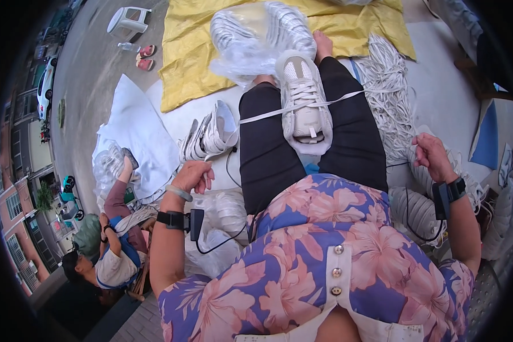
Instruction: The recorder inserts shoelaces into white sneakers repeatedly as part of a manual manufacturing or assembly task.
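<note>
A grey-white sneaker [304, 111] rests on my lap between my thighs, its toe pointing away from me. Its shoelace [262, 115] is threaded through the eyelets, and the two loose ends stretch out to the left and right across my legs. My left hand [194, 175] is raised left of my thigh, fingers loosely curled, with nothing visible in them. Just beyond it lie stacked grey-white shoe uppers [210, 134]. Out to the right, my right hand [432, 157] is held up, its fingers bent in. Neither hand visibly touches the lace ends.
A heap of white laces [389, 97] lies beyond my right leg. Bagged shoe uppers [262, 34] rest on a yellow sheet [188, 62] ahead. More wrapped shoe uppers [419, 214] sit beside my right hip. At the left, another person [117, 259] sits near plastic-wrapped items; a white stool [129, 23] stands farther off.
</note>
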A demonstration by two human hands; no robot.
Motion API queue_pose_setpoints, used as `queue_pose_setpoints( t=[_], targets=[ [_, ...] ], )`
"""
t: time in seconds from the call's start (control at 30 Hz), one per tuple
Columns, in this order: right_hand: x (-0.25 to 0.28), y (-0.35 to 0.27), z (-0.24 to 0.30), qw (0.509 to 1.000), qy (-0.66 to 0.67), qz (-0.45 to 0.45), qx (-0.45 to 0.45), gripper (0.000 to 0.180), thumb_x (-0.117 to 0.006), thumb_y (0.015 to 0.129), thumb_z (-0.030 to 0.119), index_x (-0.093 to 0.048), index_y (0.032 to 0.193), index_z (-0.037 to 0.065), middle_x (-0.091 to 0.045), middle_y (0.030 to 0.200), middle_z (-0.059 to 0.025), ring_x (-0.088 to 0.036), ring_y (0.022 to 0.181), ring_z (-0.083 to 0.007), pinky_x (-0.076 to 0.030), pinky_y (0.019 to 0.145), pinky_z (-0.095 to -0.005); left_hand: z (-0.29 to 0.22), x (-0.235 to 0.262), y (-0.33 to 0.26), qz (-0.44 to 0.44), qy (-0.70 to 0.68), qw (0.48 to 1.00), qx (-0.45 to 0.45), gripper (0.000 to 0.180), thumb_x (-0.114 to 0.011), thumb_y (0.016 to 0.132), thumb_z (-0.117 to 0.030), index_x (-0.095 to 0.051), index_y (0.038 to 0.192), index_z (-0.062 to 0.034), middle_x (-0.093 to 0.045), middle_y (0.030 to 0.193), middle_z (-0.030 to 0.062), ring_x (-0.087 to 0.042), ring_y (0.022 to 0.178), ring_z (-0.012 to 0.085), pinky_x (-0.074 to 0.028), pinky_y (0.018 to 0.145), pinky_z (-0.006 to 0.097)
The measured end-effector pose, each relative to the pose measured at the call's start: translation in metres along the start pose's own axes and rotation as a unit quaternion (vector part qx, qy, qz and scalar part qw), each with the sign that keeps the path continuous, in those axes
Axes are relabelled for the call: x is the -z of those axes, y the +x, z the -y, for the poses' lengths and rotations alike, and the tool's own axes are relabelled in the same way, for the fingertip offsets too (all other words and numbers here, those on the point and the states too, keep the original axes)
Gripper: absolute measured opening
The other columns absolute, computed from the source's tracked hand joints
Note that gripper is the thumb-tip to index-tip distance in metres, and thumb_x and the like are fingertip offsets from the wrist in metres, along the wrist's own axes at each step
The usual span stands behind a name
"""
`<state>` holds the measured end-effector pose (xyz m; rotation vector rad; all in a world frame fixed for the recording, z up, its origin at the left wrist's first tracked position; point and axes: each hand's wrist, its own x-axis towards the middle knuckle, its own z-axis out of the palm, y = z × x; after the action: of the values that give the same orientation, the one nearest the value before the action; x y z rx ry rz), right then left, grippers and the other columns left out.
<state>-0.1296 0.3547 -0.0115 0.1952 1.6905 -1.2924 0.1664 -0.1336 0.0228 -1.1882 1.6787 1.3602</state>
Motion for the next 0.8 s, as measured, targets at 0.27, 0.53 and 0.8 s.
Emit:
queue_pose_setpoints(
  t=[0.27, 0.53, 0.8],
  targets=[
    [-0.154, 0.053, 0.033, 0.989, 0.059, 0.121, 0.066, 0.018, -0.054, 0.087, 0.021, -0.060, 0.088, 0.004, -0.059, 0.074, 0.0007, -0.053, 0.061, -0.0054, -0.045, 0.058, -0.0199, -0.118, -0.122, 0.051, 0.087, -0.090, 0.984, -0.123, 0.024, -0.046, 0.088, -0.022, -0.056, 0.078, -0.0021, -0.056, 0.053, 0.0055, -0.045, 0.032, 0.0075, -0.033, 0.030, 0.018],
    [-0.176, 0.108, 0.037, 0.979, 0.065, 0.003, 0.194, 0.014, -0.059, 0.085, 0.018, -0.064, 0.086, 0.005, -0.056, 0.071, 0.0028, -0.047, 0.059, -0.0031, -0.042, 0.054, -0.0184, -0.155, -0.134, 0.086, -0.088, -0.150, 0.968, -0.183, 0.021, -0.047, 0.087, -0.021, -0.052, 0.077, -0.0043, -0.054, 0.056, 0.0037, -0.043, 0.036, 0.0070, -0.030, 0.032, 0.019],
    [-0.178, 0.097, 0.023, 0.969, 0.120, -0.017, 0.217, 0.011, -0.060, 0.083, 0.014, -0.060, 0.078, 0.004, -0.057, 0.066, 0.0013, -0.052, 0.057, -0.0034, -0.042, 0.051, -0.0172, -0.139, -0.142, 0.067, -0.098, -0.215, 0.944, -0.228, 0.014, -0.055, 0.085, -0.019, -0.054, 0.082, -0.0051, -0.056, 0.060, 0.0026, -0.046, 0.040, 0.0061, -0.035, 0.036, 0.017]
  ],
)
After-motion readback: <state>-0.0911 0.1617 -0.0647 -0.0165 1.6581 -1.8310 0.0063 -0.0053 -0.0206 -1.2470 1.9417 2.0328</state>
